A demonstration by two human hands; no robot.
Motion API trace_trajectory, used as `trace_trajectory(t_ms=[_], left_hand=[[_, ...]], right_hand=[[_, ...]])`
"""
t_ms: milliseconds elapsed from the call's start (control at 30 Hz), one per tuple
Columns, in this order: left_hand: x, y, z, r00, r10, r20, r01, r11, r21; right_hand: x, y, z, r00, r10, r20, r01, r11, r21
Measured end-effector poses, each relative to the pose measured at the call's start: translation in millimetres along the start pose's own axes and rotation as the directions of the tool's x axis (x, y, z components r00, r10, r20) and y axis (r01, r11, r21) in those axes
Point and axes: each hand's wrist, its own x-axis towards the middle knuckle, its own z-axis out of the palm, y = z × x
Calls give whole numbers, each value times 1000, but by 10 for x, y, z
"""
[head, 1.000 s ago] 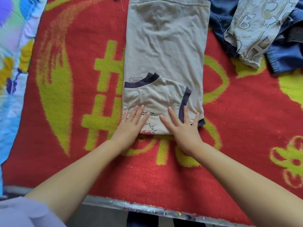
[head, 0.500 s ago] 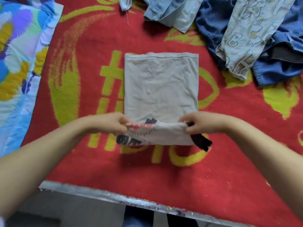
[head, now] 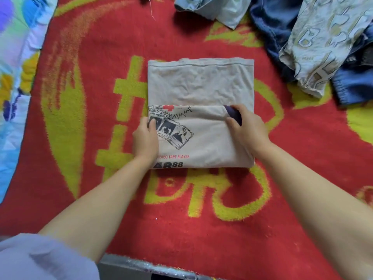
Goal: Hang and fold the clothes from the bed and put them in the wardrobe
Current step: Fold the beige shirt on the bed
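A beige T-shirt (head: 200,85) with navy trim lies partly folded on the red and yellow blanket (head: 201,219). Its near part is turned over onto the rest, showing a black and red print. My left hand (head: 145,139) grips the left edge of the turned-over flap, thumb on the print. My right hand (head: 247,129) grips the flap's right corner, where a navy sleeve band sticks out between thumb and fingers.
Unfolded clothes lie at the far right: a pale printed garment (head: 323,41), dark blue jeans (head: 270,23) and a light blue shirt (head: 218,9). A multicoloured quilt (head: 14,77) runs along the left. The bed's silver edge (head: 141,267) is near me.
Both hands lifted the shirt's near end off the blanket and carried it away from me, laying it over the shirt's middle. The printed side now faces up.
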Motion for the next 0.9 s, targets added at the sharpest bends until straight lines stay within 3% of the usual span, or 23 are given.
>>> trace_trajectory(t_ms=[133, 200, 267, 300, 333, 400, 433, 500, 633, 733, 800, 833, 900], left_hand=[[72, -29, 26, 997, -45, -69, 55, 987, 152], [28, 3, -48, 994, 31, -110, -11, 984, 175], [-161, 21, -87, 933, 352, -76, -325, 913, 245], [-300, 11, -79, 845, 534, 33, -518, 803, 294], [-423, -16, -59, 737, 637, 226, -673, 663, 329], [-553, -91, -13, 591, 525, 613, -800, 480, 360], [-559, -141, 10, 575, 419, 702, -802, 456, 385], [-485, -186, 12, 605, 310, 733, -774, 444, 451], [-469, -157, -82, 636, 260, 726, -756, 394, 522], [-598, -98, -253, 589, 197, 784, -776, 408, 480], [-738, -52, -399, 489, 85, 868, -783, 481, 394], [-793, -25, -489, 419, 16, 908, -746, 577, 334], [-815, 62, -704, 280, -64, 958, -603, 765, 227]], right_hand=[[29, 20, -11, 997, -27, -66, 16, 987, -159], [-127, -22, -19, 977, -172, -123, 145, 969, -198], [-434, -58, 58, 922, -387, -22, 367, 891, -266], [-593, -55, 114, 882, -463, 87, 466, 828, -313], [-718, -29, 161, 847, -488, 212, 532, 768, -355], [-805, 87, 197, 832, -377, 406, 537, 732, -420], [-771, 146, 181, 841, -310, 442, 505, 743, -439], [-672, 220, 148, 859, -251, 447, 465, 746, -476], [-639, 195, 106, 859, -250, 446, 468, 735, -490], [-687, 145, -73, 817, -253, 518, 506, 746, -433], [-837, 112, -202, 775, -250, 580, 534, 749, -392], [-953, 92, -276, 727, -209, 654, 512, 800, -313], [-1110, 31, -491, 510, -201, 836, 454, 889, -63]])
